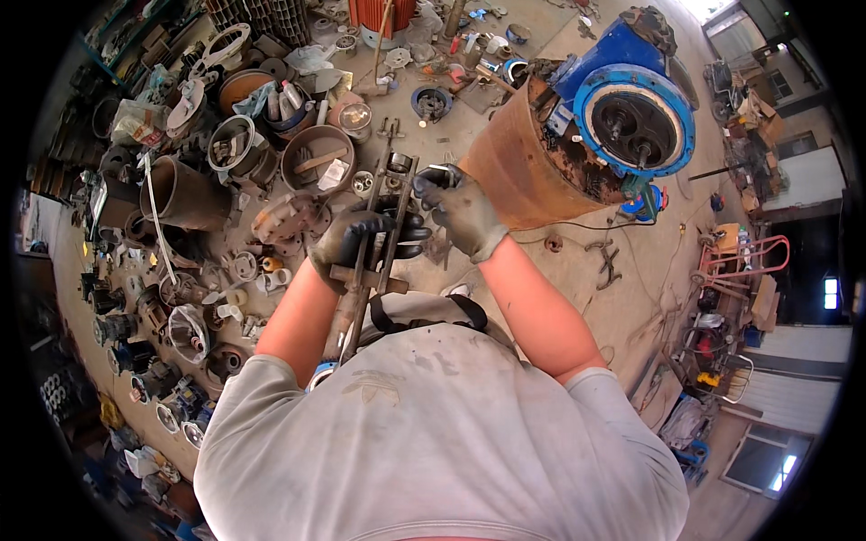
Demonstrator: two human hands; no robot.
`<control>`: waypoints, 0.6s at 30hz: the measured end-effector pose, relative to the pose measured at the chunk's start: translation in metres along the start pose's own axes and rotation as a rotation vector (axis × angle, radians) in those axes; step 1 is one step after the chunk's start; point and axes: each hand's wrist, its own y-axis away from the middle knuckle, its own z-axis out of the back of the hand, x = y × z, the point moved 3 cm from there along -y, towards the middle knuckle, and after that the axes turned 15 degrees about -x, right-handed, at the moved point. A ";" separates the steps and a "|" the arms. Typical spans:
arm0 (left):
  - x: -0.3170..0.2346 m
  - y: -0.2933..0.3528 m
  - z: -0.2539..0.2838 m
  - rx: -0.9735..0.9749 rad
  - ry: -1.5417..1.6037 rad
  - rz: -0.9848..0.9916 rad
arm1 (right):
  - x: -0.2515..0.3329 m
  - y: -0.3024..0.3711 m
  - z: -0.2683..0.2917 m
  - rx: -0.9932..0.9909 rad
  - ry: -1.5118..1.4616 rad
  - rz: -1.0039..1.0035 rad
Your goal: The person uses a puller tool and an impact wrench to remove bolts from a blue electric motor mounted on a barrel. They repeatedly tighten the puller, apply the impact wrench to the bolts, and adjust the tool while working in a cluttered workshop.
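Our left hand (354,236) was closed around the puller (379,236), held upright before our chest; our right hand (465,209) pinched its top end, beside the rusty drum (514,176).

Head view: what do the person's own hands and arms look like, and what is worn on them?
Both hands are gloved: the left hand in a dark, black glove, the right hand in a grey knit-looking glove, grimy, with darker fingers. Forearms are bare up to the short sleeves of a light grey, smudged T-shirt. No watch or markings visible.
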 end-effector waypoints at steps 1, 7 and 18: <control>0.003 -0.003 0.003 0.017 -0.006 -0.027 | -0.001 0.000 0.001 -0.007 -0.046 -0.041; 0.004 -0.015 -0.005 0.042 -0.070 -0.067 | -0.036 -0.009 0.016 0.017 0.143 -0.087; 0.003 -0.003 -0.020 -0.209 -0.184 0.053 | -0.003 0.007 0.017 0.059 -0.070 -0.228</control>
